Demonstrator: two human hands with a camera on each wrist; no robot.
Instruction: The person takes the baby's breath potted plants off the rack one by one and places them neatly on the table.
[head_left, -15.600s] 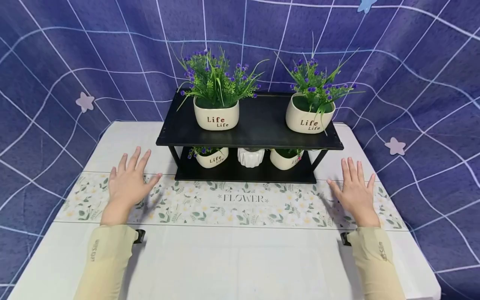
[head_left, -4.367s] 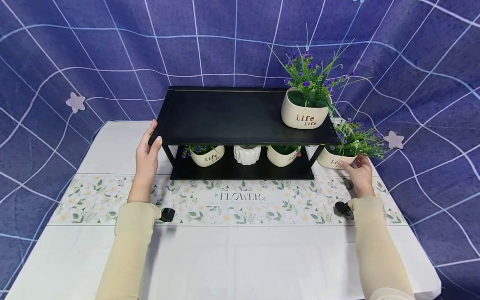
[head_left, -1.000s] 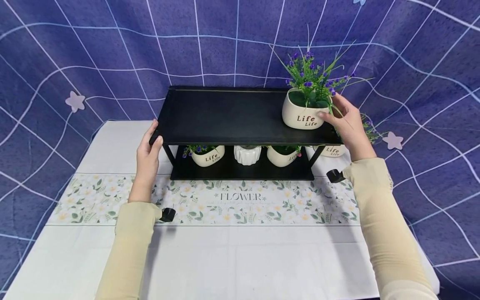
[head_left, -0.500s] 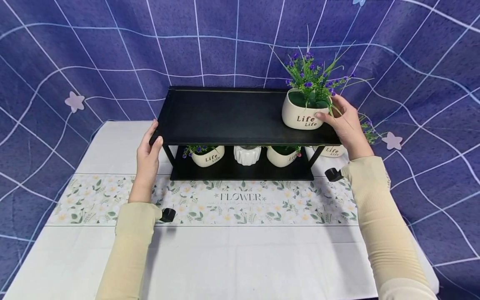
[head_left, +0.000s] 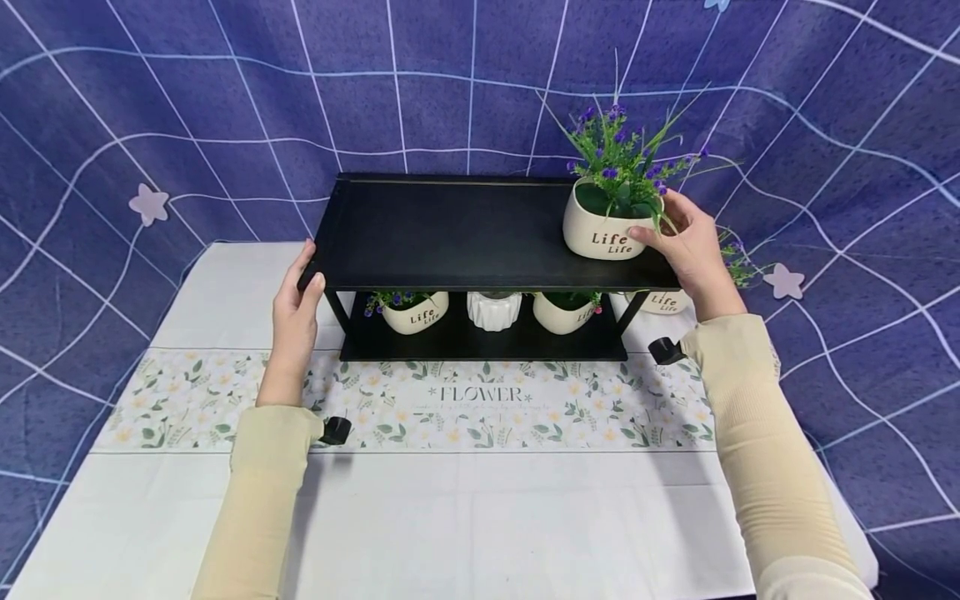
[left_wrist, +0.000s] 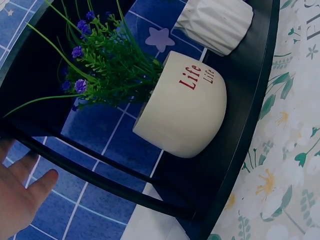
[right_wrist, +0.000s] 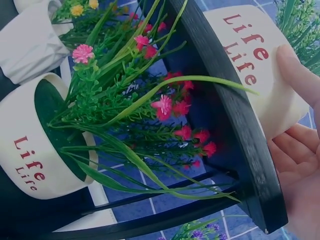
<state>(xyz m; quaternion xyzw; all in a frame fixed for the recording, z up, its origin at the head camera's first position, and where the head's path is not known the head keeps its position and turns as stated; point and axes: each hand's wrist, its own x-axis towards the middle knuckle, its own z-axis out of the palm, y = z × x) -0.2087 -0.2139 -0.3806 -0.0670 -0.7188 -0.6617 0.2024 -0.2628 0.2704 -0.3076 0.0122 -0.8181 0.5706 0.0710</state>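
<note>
My right hand (head_left: 692,250) grips the right side of a cream "Life" flower pot (head_left: 600,232) with purple flowers, thumb on its front wall. The pot is at the right end of the black two-tier shelf's top board (head_left: 450,233). In the right wrist view the pot (right_wrist: 250,55) shows beyond the board's edge, fingers curled at its underside. My left hand (head_left: 294,308) holds the board's front left corner, fingers along the end and thumb in front. Another cream pot (head_left: 663,302) stands on the table right of the shelf, mostly hidden by my right hand and the board.
On the lower tier are a cream pot with purple flowers (head_left: 416,313), a white ribbed pot (head_left: 495,311) and a cream pot with pink flowers (right_wrist: 30,150). A floral "FLOWER" strip (head_left: 480,408) crosses the white table (head_left: 465,517). A blue curtain (head_left: 420,100) hangs behind.
The left top pot went to the table at right. My right hand left it and took hold of the remaining top pot, which has just shifted slightly left. My left hand stays on the corner.
</note>
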